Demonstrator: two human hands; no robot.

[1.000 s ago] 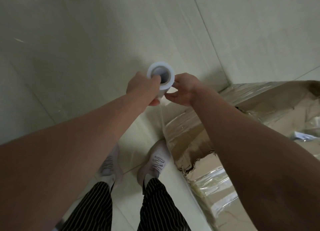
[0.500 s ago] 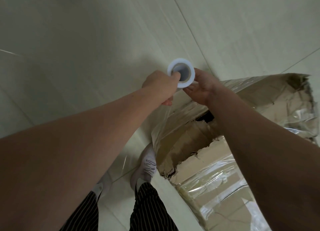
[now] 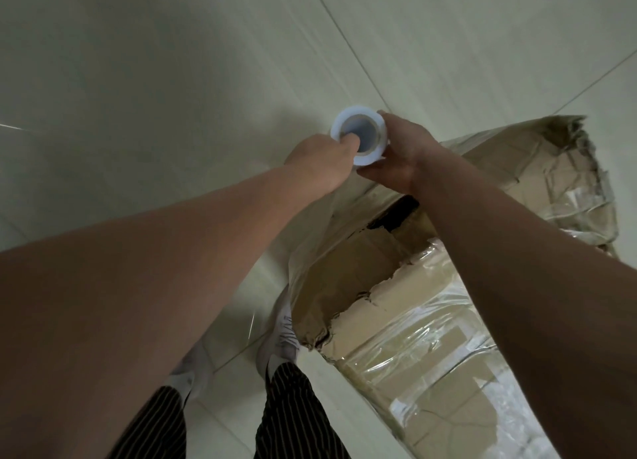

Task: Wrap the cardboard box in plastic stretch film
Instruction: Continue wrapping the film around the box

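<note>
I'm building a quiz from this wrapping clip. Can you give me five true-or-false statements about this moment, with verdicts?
1. The left hand and the right hand both hold the film roll. True.
2. Stretch film already covers part of the cardboard box. True.
3. The cardboard box is undamaged. False: it has a ragged torn edge and a dark gap.
4. The film roll lies on the floor. False: both hands hold it up, above the tiled floor.
5. The cardboard box stands on the person's left. False: it is on their right, under the right arm.
</note>
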